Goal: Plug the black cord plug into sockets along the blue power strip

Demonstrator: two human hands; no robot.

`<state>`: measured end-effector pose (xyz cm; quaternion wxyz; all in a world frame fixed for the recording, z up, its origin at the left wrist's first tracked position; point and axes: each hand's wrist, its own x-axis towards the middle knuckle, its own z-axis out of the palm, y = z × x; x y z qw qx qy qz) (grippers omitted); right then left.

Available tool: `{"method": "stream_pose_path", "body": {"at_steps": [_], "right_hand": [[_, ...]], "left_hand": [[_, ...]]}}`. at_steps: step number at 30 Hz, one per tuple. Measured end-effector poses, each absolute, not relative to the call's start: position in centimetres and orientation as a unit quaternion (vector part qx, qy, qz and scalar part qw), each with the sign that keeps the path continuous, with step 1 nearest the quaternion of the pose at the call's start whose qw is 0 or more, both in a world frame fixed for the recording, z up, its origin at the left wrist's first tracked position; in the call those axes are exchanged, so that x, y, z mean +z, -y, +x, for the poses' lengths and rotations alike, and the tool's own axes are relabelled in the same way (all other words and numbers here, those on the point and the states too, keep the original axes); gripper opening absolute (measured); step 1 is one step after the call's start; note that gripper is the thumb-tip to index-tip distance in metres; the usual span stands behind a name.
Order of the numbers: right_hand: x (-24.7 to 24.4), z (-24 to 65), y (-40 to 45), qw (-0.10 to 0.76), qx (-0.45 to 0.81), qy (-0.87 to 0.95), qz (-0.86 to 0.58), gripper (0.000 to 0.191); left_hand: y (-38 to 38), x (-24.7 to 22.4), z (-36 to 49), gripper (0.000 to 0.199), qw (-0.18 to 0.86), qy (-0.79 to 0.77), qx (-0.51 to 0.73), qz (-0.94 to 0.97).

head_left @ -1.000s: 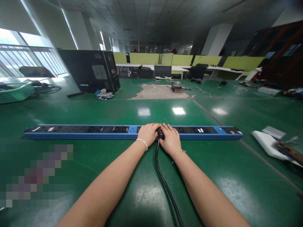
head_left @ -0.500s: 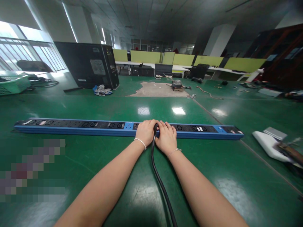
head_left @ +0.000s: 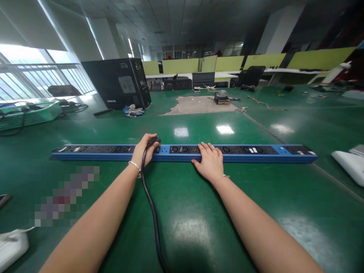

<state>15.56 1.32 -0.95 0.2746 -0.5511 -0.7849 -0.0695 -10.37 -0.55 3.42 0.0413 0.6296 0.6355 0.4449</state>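
A long blue power strip with a black socket face lies across the green table. Pinched in my left hand is the black plug of a power cord, raised just above the strip's sockets, left of the middle. From the plug the black cord runs down towards me over the table. My right hand grips the strip right of its middle, fingers across the top and thumb at the front edge. The sockets beneath both hands are hidden.
At the back left stands a black computer case, with work gloves beside it. A green basket with cables is at far left. White objects lie at the right edge and lower left. A small device sits farther back.
My left hand has moved left along the strip with the plug, which now shows clear of the sockets. The hands, earlier side by side, are apart. My right hand stays on the strip.
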Motion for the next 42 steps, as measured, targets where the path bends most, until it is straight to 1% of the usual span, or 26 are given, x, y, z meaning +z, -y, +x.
{"method": "stream_pose_path", "body": {"at_steps": [4, 7, 15, 20, 23, 28, 39, 42], "right_hand": [[-1.0, 15.6, -1.4, 0.277, -0.068, 0.785, -0.550, 0.058], [-0.9, 15.6, -1.3, 0.278, -0.071, 0.784, -0.551, 0.057], [-0.8, 15.5, -1.2, 0.273, -0.069, 0.782, -0.555, 0.056], [-0.7, 15.5, -1.2, 0.271, -0.067, 0.784, -0.554, 0.054], [-0.6, 15.6, -1.1, 0.266, -0.067, 0.785, -0.555, 0.054], [-0.6, 15.6, -1.0, 0.262, -0.070, 0.786, -0.556, 0.055], [-0.6, 15.6, -1.1, 0.264, -0.065, 0.788, -0.553, 0.053], [-0.6, 15.6, -1.1, 0.268, -0.064, 0.787, -0.553, 0.053]], "left_hand": [[0.7, 2.4, -10.3, 0.031, 0.081, -0.635, 0.418, 0.644], [0.4, 2.1, -9.3, 0.030, 0.080, -0.638, 0.402, 0.651], [0.2, 1.9, -9.2, 0.031, 0.028, -0.650, 0.360, 0.669], [0.3, 1.4, -8.9, 0.030, -0.047, -0.629, 0.294, 0.718], [0.5, 1.3, -8.8, 0.030, -0.084, -0.612, 0.282, 0.734], [1.1, 1.7, -8.7, 0.031, -0.106, -0.597, 0.263, 0.751], [0.9, 0.8, -8.6, 0.030, -0.095, -0.613, 0.284, 0.731], [0.8, 0.6, -8.3, 0.029, -0.079, -0.605, 0.309, 0.729]]}}
